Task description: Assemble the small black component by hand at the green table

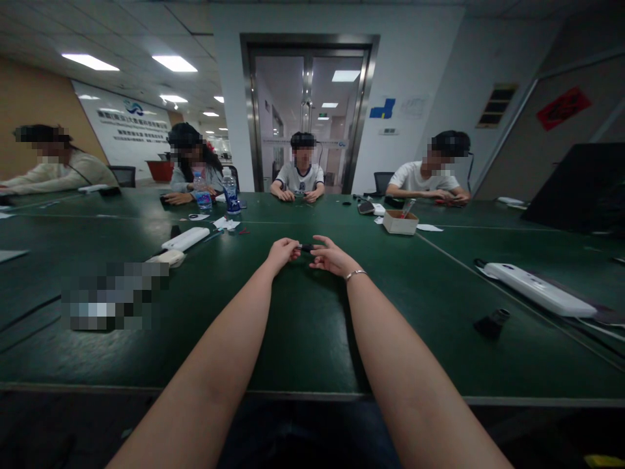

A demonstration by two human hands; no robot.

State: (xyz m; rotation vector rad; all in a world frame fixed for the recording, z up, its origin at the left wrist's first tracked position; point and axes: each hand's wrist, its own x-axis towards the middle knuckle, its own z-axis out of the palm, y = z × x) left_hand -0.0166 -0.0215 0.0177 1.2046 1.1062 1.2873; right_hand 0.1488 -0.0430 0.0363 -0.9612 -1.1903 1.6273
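My left hand [284,254] is closed in a pinch on the left end of a small, slim black object [306,247], which has a silvery part near my fingertips. Its exact kind is too small to make out. At the object's other end is my right hand [336,256], fingers spread apart and slightly curved, with a bracelet at the wrist. Some right fingertips are close to the object; whether they touch it I cannot tell. Both hands are just above the green table [312,326], around its middle.
To the left lie a white power strip [185,239] and a blurred-out device [112,299]. A black piece with a silvery end [492,324] and another white strip [540,288] lie right. Beyond are bottles [231,192], a small box [400,223] and several seated people.
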